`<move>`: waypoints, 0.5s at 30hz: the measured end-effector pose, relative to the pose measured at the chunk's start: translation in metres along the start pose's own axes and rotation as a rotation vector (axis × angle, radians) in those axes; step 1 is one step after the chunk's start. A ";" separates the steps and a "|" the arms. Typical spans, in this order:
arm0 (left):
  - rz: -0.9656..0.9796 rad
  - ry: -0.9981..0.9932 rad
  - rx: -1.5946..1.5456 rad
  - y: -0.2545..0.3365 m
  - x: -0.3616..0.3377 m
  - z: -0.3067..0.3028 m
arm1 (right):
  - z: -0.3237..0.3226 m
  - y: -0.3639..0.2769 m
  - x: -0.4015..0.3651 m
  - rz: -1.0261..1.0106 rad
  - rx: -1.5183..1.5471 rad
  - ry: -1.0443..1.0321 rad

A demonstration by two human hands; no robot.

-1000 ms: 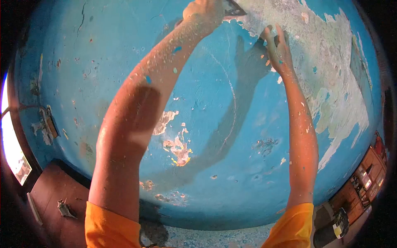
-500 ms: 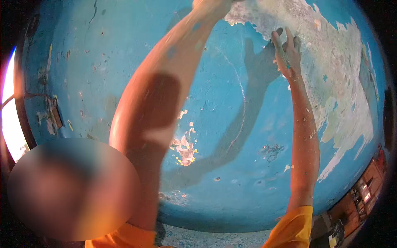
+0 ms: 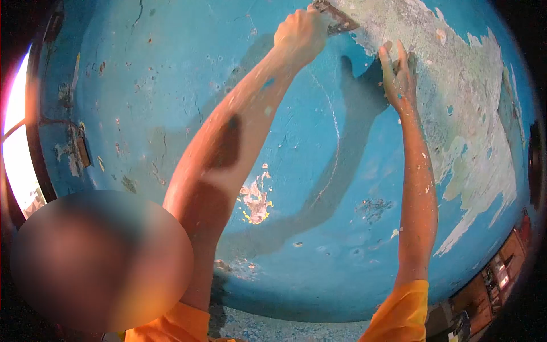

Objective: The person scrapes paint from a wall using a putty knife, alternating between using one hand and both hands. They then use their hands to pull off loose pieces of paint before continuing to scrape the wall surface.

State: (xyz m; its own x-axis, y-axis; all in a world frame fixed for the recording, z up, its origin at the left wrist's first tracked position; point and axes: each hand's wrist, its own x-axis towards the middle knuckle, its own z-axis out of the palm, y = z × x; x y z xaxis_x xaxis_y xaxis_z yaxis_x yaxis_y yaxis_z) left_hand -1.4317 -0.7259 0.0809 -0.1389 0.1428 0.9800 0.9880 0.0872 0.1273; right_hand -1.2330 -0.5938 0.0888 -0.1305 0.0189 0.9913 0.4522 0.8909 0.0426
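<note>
At the top of the view, my left hand point(image 3: 301, 35) is closed round a flat, dark scraper point(image 3: 342, 21). The scraper's blade lies against the wall at the edge between blue paint point(image 3: 290, 142) and a bare, pale patch point(image 3: 461, 85). To the right and slightly lower, my right hand point(image 3: 400, 77) is raised at the wall with its fingers apart, holding nothing. Whether its palm touches the surface cannot be seen. Paint flecks dot both forearms.
Chipped plaster point(image 3: 256, 202) shows low on the wall, with speckled floor point(image 3: 290, 329) beneath. A bright opening point(image 3: 20, 142) is at far left, brown furniture point(image 3: 476, 296) at lower right. A blurred oval covers the lower left.
My left hand has come down into fuller view, and more of the scraper now shows. My right hand has hardly moved.
</note>
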 end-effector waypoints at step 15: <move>-0.163 0.106 -0.181 0.022 0.018 0.009 | -0.018 -0.033 -0.018 -0.069 0.177 -0.009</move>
State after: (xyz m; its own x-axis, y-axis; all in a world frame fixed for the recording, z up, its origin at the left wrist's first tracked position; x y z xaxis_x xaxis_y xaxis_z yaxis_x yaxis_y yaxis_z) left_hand -1.4129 -0.7126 0.0995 -0.2987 0.0367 0.9536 0.9504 -0.0789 0.3008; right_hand -1.2301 -0.6316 0.0718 -0.1646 -0.0418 0.9855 0.2795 0.9562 0.0873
